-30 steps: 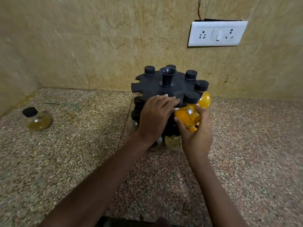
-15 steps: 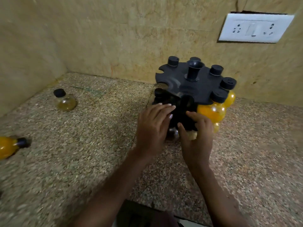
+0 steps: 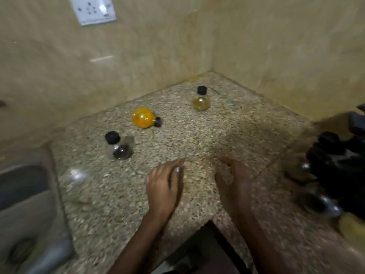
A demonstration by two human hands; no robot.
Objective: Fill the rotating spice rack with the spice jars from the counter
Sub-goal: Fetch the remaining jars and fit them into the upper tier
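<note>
Three round spice jars with black caps are on the speckled counter (image 3: 197, 135). An orange jar (image 3: 143, 117) lies on its side, a pale yellow-green jar (image 3: 200, 102) stands near the corner, and a jar of dark spice (image 3: 120, 148) stands at the left. The black rotating rack (image 3: 339, 165) is blurred at the right edge, with jars hanging in it. My left hand (image 3: 164, 184) and my right hand (image 3: 233, 175) hover over the counter in the middle, fingers relaxed, holding nothing.
A faint, blurred clear jar (image 3: 76, 176) lies near the counter's left edge. A steel sink (image 3: 25, 210) sits at the lower left. Tiled walls meet at the corner, with a white socket plate (image 3: 92, 9) on the left wall. The counter's inner edge (image 3: 209, 220) lies under my wrists.
The view has swung left, away from the rack. Both hands have left the rack and its orange jar and now hang over the bare counter, empty.
</note>
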